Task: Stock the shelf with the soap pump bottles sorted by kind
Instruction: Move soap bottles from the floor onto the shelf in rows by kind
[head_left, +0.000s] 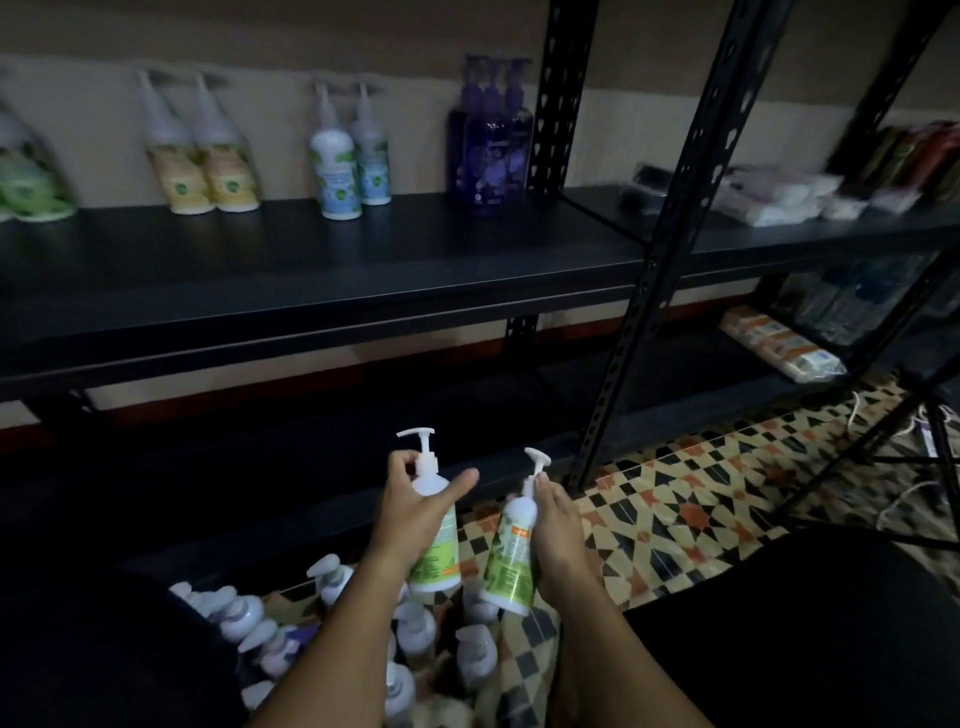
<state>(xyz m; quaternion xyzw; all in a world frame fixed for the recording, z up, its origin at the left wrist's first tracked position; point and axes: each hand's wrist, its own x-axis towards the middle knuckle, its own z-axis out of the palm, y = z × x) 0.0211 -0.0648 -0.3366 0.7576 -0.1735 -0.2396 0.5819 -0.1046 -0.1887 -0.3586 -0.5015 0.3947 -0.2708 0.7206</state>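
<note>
left hand (415, 512) wraps one green-label bottle (435, 540), right hand (557, 525) clamps another (508, 558), both low at six o'clock. the green group (31, 176) waits at ten o'clock; the right bottle tilts and could slip.

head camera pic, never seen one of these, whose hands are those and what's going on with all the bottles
The one picture comes from a camera worn on a person's head, looking down at their own bare hands; there is no machine. The left hand grips one green-label pump bottle, and the right hand holds a second green-label bottle. More bottles lie in a pile on the floor. On the dark shelf stand sorted groups: green, yellow, blue and purple.
</note>
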